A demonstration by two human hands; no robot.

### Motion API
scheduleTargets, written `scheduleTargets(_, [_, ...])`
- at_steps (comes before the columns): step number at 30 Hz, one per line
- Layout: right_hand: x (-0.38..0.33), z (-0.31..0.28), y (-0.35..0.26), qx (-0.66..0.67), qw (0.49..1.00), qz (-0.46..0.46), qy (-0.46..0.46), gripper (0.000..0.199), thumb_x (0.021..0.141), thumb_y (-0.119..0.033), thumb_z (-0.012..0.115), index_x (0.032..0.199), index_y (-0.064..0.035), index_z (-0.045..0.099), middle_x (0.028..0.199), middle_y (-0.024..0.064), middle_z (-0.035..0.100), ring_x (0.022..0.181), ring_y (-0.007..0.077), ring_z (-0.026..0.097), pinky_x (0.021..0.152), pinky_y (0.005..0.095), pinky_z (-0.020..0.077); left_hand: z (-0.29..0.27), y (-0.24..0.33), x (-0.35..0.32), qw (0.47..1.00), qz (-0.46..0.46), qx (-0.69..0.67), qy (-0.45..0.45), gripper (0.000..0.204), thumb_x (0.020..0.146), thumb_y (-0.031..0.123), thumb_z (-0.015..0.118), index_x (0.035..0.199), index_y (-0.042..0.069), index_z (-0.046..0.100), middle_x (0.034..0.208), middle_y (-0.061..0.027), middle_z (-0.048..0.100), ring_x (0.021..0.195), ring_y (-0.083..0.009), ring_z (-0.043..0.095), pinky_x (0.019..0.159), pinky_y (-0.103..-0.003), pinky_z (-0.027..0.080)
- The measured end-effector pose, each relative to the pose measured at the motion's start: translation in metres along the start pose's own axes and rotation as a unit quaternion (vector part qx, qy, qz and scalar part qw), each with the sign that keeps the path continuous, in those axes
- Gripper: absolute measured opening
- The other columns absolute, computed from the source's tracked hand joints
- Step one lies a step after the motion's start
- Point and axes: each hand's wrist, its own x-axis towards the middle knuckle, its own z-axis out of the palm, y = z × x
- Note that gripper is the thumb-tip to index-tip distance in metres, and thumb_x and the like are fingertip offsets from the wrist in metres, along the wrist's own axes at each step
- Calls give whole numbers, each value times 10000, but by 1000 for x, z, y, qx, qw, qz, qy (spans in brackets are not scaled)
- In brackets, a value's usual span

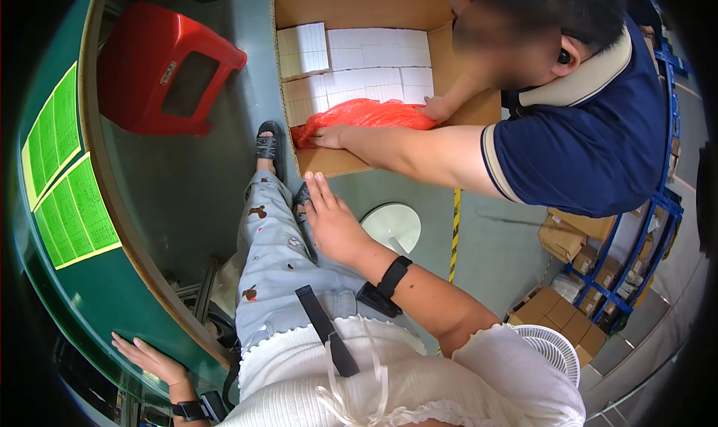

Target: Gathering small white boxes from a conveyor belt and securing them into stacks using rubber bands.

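Observation:
My left hand (152, 361) rests with fingers stretched on the green tabletop (149, 300) at the left. In front of me my right hand (333, 226) is held out flat, its fingertips close to the near side of a large open cardboard box (359, 7); whether they touch it I cannot tell. Neither hand holds anything. Rows of small white boxes (374, 49) fill much of the carton. A co-worker leans over it from the right, both hands on a crumpled red plastic bag (370, 115) lying along its near side.
A red plastic stool (146, 68) stands beyond the table. Green printed sheets (75, 210) lie on the table. A round white disc-shaped base (392, 227) sits on the floor near a yellow-black tape line (455, 236). Blue shelving (636, 270) with cartons and a white fan-like grille (552, 352) are at the right.

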Motion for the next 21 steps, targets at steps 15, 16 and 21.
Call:
scheduleTargets(15, [2, -4, -1, 2, 999, 7, -31, 324, 757, -37, 451, 1019, 150, 485, 1387, 300, 111, 1297, 419, 138, 913, 484, 362, 0, -1, 0, 1000, 8, 0, 12, 527, 940, 366, 262, 1362, 52, 229, 1410, -177, 196, 1313, -305, 144, 1059, -390, 124])
scheduleTargets(16, [2, -3, -1, -19, 999, 13, -44, 351, 742, -73, 507, 1021, 137, 480, 1389, 299, 100, 1305, 401, 130, 923, 443, 353, -1, 1, 0, 1000, 5, 0, 7, 532, 938, 369, 257, 1362, 49, 225, 1412, -188, 178, 1313, -311, 140, 1058, -398, 125])
scheduleTargets(21, [-1, -5, 0, -33, 997, 17, -71, 363, 725, -101, 560, 1004, 118, 482, 1396, 290, 86, 1315, 379, 120, 915, 400, 356, -1, 1, 0, 1000, 5, -9, 6, 537, 937, 373, 251, 1362, 45, 221, 1414, -199, 159, 1315, -318, 132, 1056, -406, 125])
